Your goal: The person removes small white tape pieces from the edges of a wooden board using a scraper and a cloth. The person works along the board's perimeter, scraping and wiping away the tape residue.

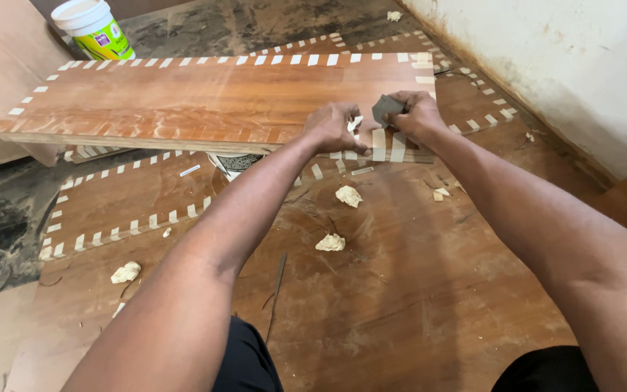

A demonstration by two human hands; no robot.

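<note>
Under both hands lies a reddish wood panel edged with pale tape strips. The right hand pinches a small grey sanding pad against its near edge, while the left hand, fingers curled, presses beside it, apparently steadying. Pale putty lumps lie nearer the body, and a white tub stands far left.

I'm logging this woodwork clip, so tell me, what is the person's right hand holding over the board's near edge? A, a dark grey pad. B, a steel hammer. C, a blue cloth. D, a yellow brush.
A: the right hand grips a dark grey pad above the pale strips on the wooden board.
</note>
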